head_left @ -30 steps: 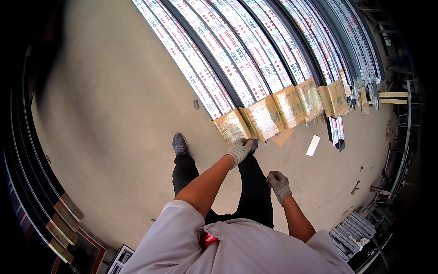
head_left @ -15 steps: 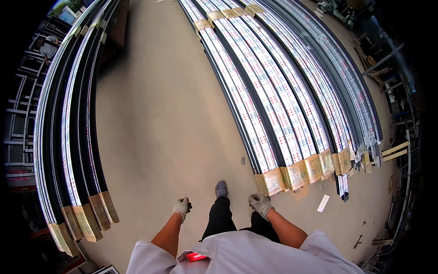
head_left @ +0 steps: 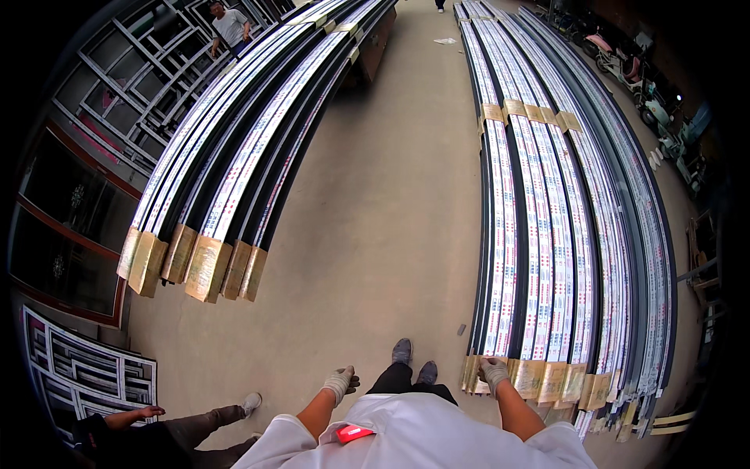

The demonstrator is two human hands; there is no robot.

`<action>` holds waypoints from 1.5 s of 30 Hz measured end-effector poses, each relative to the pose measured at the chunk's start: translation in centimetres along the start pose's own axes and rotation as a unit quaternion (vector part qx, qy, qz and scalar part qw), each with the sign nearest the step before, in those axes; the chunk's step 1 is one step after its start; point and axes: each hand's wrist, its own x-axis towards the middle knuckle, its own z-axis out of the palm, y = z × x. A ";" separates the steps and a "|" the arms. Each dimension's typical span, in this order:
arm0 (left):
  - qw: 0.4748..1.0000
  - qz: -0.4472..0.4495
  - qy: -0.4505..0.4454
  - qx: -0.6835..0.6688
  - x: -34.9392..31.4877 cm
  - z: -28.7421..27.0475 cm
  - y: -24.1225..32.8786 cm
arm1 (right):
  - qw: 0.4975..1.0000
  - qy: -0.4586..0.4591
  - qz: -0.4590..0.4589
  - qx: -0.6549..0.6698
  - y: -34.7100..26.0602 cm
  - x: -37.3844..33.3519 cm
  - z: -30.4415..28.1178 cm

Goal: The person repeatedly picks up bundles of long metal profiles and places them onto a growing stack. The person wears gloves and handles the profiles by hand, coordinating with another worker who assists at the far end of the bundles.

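Note:
My left hand (head_left: 341,381), in a pale work glove, hangs beside my leg with its fingers curled in and nothing visible in them. My right hand (head_left: 492,373), gloved the same way, also has its fingers curled. In the picture it overlaps the brown-taped end (head_left: 529,378) of a long wrapped bundle; whether it touches the tape I cannot tell. That bundle belongs to a right-hand stack of long profiles (head_left: 539,258) in white film with red and blue print. A similar stack (head_left: 254,141) with taped ends lies at the left.
A concrete aisle (head_left: 367,234) runs between the stacks. Another person's leg (head_left: 205,426) and arm show at lower left, near metal lattice frames (head_left: 94,367). One more person (head_left: 230,30) stands behind the left stack. Parked scooters (head_left: 625,66) line the far right.
The view has turned left, so both stacks sit farther right in it. Another person has come into view at lower left. My right hand now overlaps the right stack's taped end.

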 end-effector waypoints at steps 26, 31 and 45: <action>0.811 0.240 0.203 -0.493 1.8 -44.0 13.8 | 0.969 -0.164 -0.123 -0.140 -20.8 -5.8 44.5; 0.716 0.340 0.231 -0.564 -3.2 -53.6 20.5 | 0.908 -0.268 -0.253 -0.199 -29.0 -13.7 58.6; 0.723 0.415 0.091 -0.544 -6.3 -63.7 28.2 | 0.780 -0.528 -0.268 -0.203 -35.4 -26.7 76.5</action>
